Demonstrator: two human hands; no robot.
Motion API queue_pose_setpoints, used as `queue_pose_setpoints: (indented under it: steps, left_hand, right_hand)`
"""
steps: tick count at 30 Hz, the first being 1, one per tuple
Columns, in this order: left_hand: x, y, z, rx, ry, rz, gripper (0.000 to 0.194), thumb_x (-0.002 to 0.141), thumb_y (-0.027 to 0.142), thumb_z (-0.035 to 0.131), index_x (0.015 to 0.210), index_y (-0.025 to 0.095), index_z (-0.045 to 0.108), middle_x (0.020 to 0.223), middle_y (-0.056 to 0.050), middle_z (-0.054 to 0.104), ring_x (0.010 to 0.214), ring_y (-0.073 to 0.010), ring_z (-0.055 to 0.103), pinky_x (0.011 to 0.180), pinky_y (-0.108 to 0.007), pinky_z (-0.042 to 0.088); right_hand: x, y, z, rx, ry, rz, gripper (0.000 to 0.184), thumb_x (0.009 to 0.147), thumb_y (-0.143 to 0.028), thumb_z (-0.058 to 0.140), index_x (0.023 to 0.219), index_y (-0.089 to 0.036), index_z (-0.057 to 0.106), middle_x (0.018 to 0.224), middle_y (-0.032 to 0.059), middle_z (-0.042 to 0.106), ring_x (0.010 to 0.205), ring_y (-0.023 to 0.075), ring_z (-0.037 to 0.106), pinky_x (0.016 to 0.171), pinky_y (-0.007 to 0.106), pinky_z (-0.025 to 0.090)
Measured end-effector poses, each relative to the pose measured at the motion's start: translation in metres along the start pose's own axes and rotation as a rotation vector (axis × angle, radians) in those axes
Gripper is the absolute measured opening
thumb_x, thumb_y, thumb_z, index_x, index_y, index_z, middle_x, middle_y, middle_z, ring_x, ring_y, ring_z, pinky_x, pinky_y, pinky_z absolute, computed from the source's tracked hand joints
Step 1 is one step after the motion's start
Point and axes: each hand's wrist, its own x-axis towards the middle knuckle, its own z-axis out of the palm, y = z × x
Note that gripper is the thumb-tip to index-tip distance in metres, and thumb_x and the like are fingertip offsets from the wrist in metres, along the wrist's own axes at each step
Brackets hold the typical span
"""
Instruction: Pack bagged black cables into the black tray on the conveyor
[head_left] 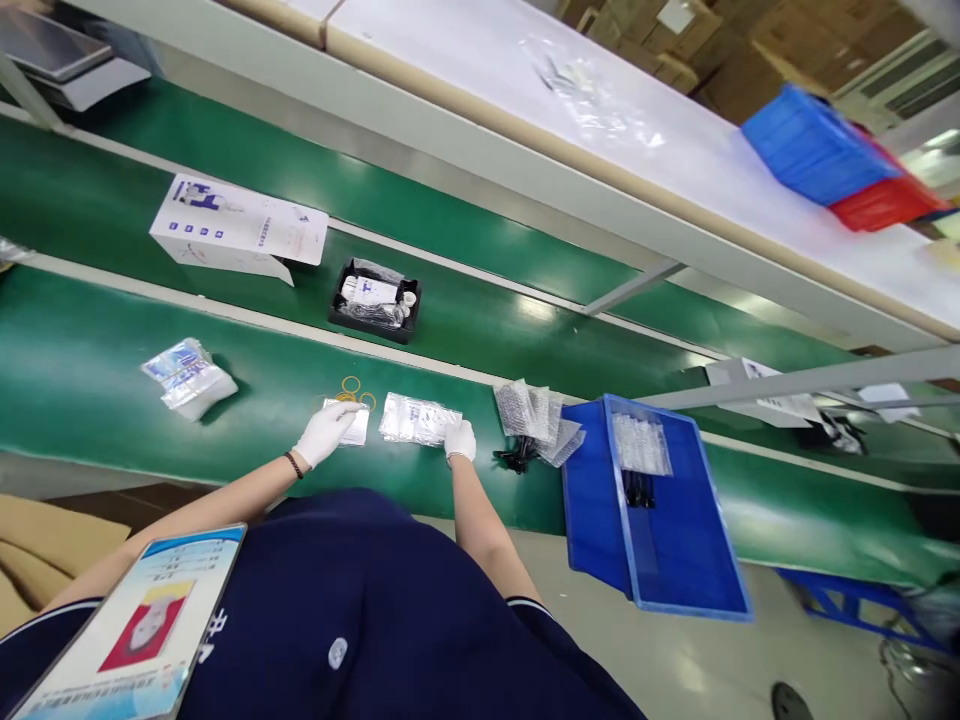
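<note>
views: one, worn on the person's head | looks: forward and down, tilted sideways | near: the person's own chest and arms fill the bottom, close up | middle: green belt (90,380) runs across, slanted | far: white table (675,150) at the top | shared: nothing, only one view
</note>
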Motion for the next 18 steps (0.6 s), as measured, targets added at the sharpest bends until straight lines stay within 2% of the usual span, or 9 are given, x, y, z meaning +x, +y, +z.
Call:
queue_pose_setpoints:
  steps: [2, 4, 5, 8, 11, 14, 16, 18]
  left_hand:
    - [-0.006, 0.007, 0.019, 0.020, -0.032, 0.036, 0.041, 0.082, 0.040, 0.051, 0.107, 0.017, 0.072, 0.134, -0.010, 0.060, 0.126, -0.0268, 0.052, 0.114, -0.042, 0.035]
    - [-0.014, 0.010, 0.041, 0.033, -0.094, 0.014, 0.043, 0.079, 0.045, 0.057, 0.108, 0.017, 0.073, 0.144, -0.011, 0.051, 0.129, -0.0300, 0.050, 0.114, -0.045, 0.034]
    - [-0.019, 0.010, 0.051, 0.024, -0.139, -0.013, 0.045, 0.078, 0.046, 0.058, 0.109, 0.017, 0.073, 0.144, -0.012, 0.052, 0.127, -0.0308, 0.052, 0.113, -0.045, 0.036]
    - [-0.026, 0.007, 0.074, -0.043, -0.229, -0.072, 0.041, 0.078, 0.043, 0.055, 0.104, 0.016, 0.074, 0.121, -0.012, 0.068, 0.113, -0.0295, 0.062, 0.105, -0.044, 0.045]
    - [-0.024, 0.003, 0.079, -0.065, -0.210, -0.096, 0.038, 0.075, 0.038, 0.054, 0.098, 0.015, 0.074, 0.112, -0.013, 0.072, 0.111, -0.0292, 0.063, 0.106, -0.044, 0.045]
    - [-0.025, 0.003, 0.073, -0.080, -0.172, -0.144, 0.043, 0.072, 0.041, 0.054, 0.100, 0.013, 0.073, 0.117, -0.013, 0.070, 0.115, -0.0295, 0.061, 0.109, -0.045, 0.042]
    - [-0.030, 0.005, 0.067, -0.094, -0.115, -0.186, 0.046, 0.071, 0.043, 0.053, 0.099, 0.012, 0.072, 0.119, -0.015, 0.069, 0.118, -0.0304, 0.060, 0.111, -0.045, 0.041]
    - [-0.038, 0.005, 0.062, -0.105, -0.034, -0.220, 0.047, 0.070, 0.044, 0.053, 0.098, 0.013, 0.073, 0.122, -0.015, 0.068, 0.120, -0.0310, 0.059, 0.112, -0.043, 0.041]
  right_hand:
    - [-0.013, 0.002, 0.000, 0.101, -0.056, -0.065, 0.037, 0.087, -0.036, 0.044, 0.111, -0.011, 0.059, 0.112, 0.0171, 0.065, 0.102, 0.0261, 0.062, 0.089, 0.037, 0.049]
    - [-0.032, 0.003, 0.009, 0.198, -0.156, -0.156, 0.032, 0.086, -0.037, 0.048, 0.103, -0.014, 0.062, 0.105, 0.0105, 0.069, 0.096, 0.0213, 0.063, 0.085, 0.031, 0.050]
    - [-0.042, 0.003, 0.016, 0.237, -0.212, -0.200, 0.028, 0.084, -0.037, 0.052, 0.099, -0.016, 0.064, 0.100, 0.0073, 0.070, 0.093, 0.0196, 0.064, 0.083, 0.029, 0.051]
    - [-0.067, 0.005, 0.035, 0.305, -0.339, -0.287, 0.022, 0.079, -0.037, 0.060, 0.088, -0.018, 0.066, 0.084, 0.0022, 0.070, 0.081, 0.0181, 0.064, 0.075, 0.029, 0.053]
    - [-0.066, 0.013, 0.036, 0.310, -0.388, -0.314, 0.022, 0.079, -0.039, 0.061, 0.083, -0.019, 0.068, 0.074, 0.0013, 0.068, 0.072, 0.0176, 0.063, 0.070, 0.030, 0.053]
    - [-0.035, 0.024, 0.008, 0.270, -0.350, -0.313, 0.023, 0.080, -0.038, 0.059, 0.083, -0.018, 0.069, 0.075, 0.0024, 0.069, 0.072, 0.0171, 0.064, 0.075, 0.031, 0.053]
    - [-0.002, 0.030, -0.024, 0.243, -0.236, -0.302, 0.027, 0.083, -0.036, 0.055, 0.095, -0.017, 0.069, 0.088, 0.0047, 0.071, 0.085, 0.0173, 0.065, 0.085, 0.031, 0.051]
    - [0.032, 0.035, -0.063, 0.216, -0.076, -0.286, 0.034, 0.085, -0.033, 0.051, 0.111, -0.016, 0.065, 0.111, 0.0087, 0.069, 0.104, 0.0179, 0.062, 0.098, 0.031, 0.046]
